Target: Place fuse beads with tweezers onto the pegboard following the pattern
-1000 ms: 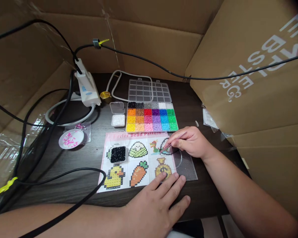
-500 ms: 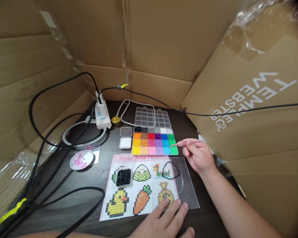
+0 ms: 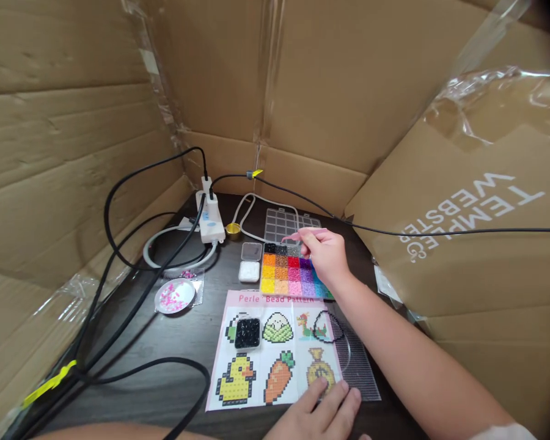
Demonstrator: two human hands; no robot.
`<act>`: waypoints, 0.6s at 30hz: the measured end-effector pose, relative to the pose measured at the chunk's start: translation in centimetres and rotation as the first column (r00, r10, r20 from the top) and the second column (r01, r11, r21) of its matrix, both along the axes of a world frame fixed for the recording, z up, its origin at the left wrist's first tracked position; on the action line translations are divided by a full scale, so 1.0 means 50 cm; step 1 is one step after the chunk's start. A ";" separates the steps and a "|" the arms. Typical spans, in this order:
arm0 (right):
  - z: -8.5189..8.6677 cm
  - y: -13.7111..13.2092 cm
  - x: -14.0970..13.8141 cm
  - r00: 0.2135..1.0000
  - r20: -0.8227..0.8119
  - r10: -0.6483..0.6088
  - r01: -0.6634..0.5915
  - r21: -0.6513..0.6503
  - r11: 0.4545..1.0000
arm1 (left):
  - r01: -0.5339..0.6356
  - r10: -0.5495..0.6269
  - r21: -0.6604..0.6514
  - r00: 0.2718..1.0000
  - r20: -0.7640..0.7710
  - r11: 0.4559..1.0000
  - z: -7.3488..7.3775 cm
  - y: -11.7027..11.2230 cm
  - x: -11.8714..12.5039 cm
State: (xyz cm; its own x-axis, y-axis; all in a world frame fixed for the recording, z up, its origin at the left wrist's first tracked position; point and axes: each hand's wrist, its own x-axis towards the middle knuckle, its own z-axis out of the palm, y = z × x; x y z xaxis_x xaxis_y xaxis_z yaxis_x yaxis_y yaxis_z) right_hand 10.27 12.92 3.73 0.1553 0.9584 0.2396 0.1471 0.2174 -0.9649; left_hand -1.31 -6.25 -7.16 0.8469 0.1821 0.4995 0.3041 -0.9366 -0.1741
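Right hand [image 3: 326,256] moved from pattern sheet [image 3: 275,348] up over bead organizer [image 3: 286,274], grip pinching pink tweezers [image 3: 302,234]; left hand [image 3: 318,412] flat, grip wide, on sheet.

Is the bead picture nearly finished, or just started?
Just started, it seems. Done: a black bead outline sits on the clear pegboard. In hand: the right hand holds pink tweezers over the multicoloured bead box; the left hand steadies the pattern sheet. Left: the outline's inside looks unfilled.
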 end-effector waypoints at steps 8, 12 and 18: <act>-0.005 0.024 -0.030 0.999 0.026 0.030 -0.029 -0.035 0.999 | 0.014 -0.013 -0.024 1.000 0.020 1.000 0.003 -0.001 -0.005; -0.003 0.019 -0.033 1.000 0.021 0.019 -0.019 -0.038 0.999 | 0.024 -0.024 -0.047 1.000 0.004 0.999 0.002 -0.002 -0.004; 0.020 -0.084 -0.036 0.987 0.109 0.118 -0.113 -0.052 0.992 | 0.027 -0.030 -0.109 0.999 -0.029 0.994 0.017 -0.010 -0.007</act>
